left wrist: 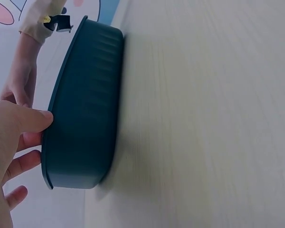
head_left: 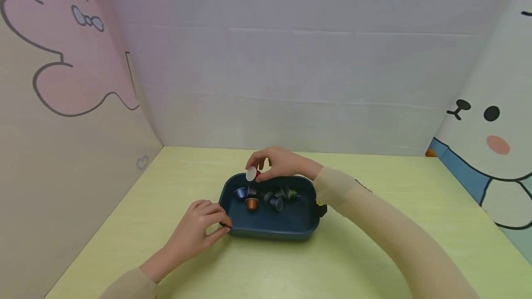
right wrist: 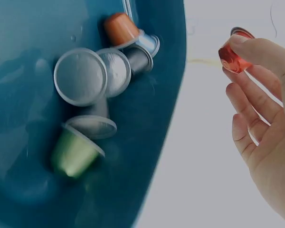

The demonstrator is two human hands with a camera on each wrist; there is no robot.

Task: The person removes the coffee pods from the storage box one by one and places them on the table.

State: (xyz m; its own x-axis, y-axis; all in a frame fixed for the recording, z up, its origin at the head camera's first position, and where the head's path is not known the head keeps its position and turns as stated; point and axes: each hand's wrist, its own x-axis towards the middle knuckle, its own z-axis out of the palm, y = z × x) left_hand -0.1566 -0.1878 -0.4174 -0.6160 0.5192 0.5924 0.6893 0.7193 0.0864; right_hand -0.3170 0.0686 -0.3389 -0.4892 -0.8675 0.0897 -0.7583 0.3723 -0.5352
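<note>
Step in hand: While the left hand (head_left: pixel 203 223) is steadying the dark teal, round-cornered, plastic-looking tray (head_left: pixel 266 232), the right hand (head_left: pixel 282 163) is holding up a shiny red, cup-shaped metallic capsule (right wrist: pixel 232 59) with a pale lid; the work looks like handling capsules one at a time.
Red capsule: It is hanging in the air at the tray's far rim, towards the left; whether it is fully clearing that rim, I cannot tell.
Next move: It is probably calling for a secure but light pinch, with enough height that the lid is not catching the rim.
Right-hand pose: Thumb and index finger are pinching the capsule, the other fingers are spreading loosely, and the forearm is reaching past the tray's right side.
Left-hand pose: Thumb and fingers are pinching the rim at the near-left corner.
Inside tray: A copper-orange capsule (head_left: pixel 251 204) and a glossy green capsule (head_left: pixel 291 194) are lying among blue and grey ones.
</note>
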